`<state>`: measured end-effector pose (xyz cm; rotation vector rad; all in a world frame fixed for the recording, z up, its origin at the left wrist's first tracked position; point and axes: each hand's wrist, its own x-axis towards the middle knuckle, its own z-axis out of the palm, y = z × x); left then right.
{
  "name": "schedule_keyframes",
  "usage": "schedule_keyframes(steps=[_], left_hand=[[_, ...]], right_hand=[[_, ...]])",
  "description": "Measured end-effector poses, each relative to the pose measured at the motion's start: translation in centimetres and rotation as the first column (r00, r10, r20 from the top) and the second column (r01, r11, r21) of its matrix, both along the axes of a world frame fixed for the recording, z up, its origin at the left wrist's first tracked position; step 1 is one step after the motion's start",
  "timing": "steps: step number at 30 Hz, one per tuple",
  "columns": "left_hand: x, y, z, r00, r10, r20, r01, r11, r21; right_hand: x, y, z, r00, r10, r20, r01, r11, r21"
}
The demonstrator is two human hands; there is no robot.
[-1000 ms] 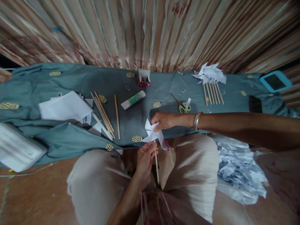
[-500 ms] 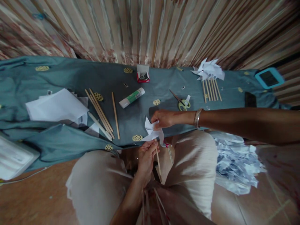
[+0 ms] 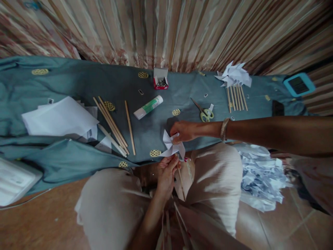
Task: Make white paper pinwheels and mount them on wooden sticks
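A white paper pinwheel (image 3: pixel 168 149) is held over the table's front edge, between my knees. My left hand (image 3: pixel 166 173) is closed round a thin wooden stick (image 3: pixel 181 184) just below the paper blades, and the stick's lower end points down toward my lap. From the right, my right hand (image 3: pixel 184 132), fingers curled, grips the pinwheel near its middle. Those fingers cover part of the blades, so the fastening at the centre is hidden. Beyond my right hand lie scissors (image 3: pixel 206 114) with green handles.
A glue stick (image 3: pixel 148 107), a red box of small metal pins (image 3: pixel 160 83) and loose wooden sticks (image 3: pixel 111 125) lie on the cloth. White paper sheets (image 3: pixel 59 116) are at left, finished pinwheels (image 3: pixel 234 74) and a blue-framed device (image 3: pixel 299 85) at right. A bag of paper scraps (image 3: pixel 260 177) sits below.
The view has shifted slightly. The pinwheel's blades have turned a little under my right hand, while both hands keep nearly the same grip.
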<state>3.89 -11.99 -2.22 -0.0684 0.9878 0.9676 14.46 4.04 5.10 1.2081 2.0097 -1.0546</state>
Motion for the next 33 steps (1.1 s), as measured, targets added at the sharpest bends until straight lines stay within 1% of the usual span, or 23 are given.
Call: schedule_keyframes(steps=[6, 12, 16, 19, 22, 27, 31, 33], left_hand=[[-0.1, -0.1, 0.0, 1.000, -0.005, 0.018, 0.005, 1.000, 0.004], [0.0, -0.1, -0.1, 1.000, 0.001, 0.024, -0.002, 1.000, 0.019], [0.0, -0.1, 0.0, 1.000, 0.004, 0.018, -0.004, 0.999, 0.031], [-0.2, -0.3, 0.2, 1.000, 0.006, 0.012, -0.006, 1.000, 0.009], [-0.5, -1.0, 0.4, 1.000, -0.009, -0.020, 0.009, 1.000, -0.010], [-0.9, -2.0, 0.7, 0.995, -0.050, -0.091, 0.050, 0.999, -0.007], [-1.0, -2.1, 1.1, 0.989, -0.056, -0.134, 0.056, 0.998, -0.003], [-1.0, -2.0, 1.4, 0.987, -0.053, -0.153, 0.052, 0.999, -0.006]], right_hand=[[0.2, 0.0, -0.3, 1.000, -0.001, -0.008, 0.001, 1.000, -0.003], [0.1, 0.0, -0.3, 1.000, -0.008, -0.027, 0.009, 1.000, 0.002], [0.4, -0.1, 0.1, 0.996, 0.005, -0.089, -0.005, 1.000, 0.002], [0.7, -0.2, 0.2, 0.990, 0.010, -0.137, -0.008, 1.000, 0.012], [0.9, -0.2, 0.0, 0.987, 0.003, -0.159, 0.000, 1.000, 0.019], [0.8, -0.1, -0.3, 0.985, -0.076, -0.156, 0.082, 0.996, 0.032], [1.0, 0.1, -0.4, 0.975, -0.080, -0.205, 0.081, 0.997, -0.006], [1.4, 0.1, -0.5, 0.964, -0.103, -0.247, 0.096, 0.995, -0.041]])
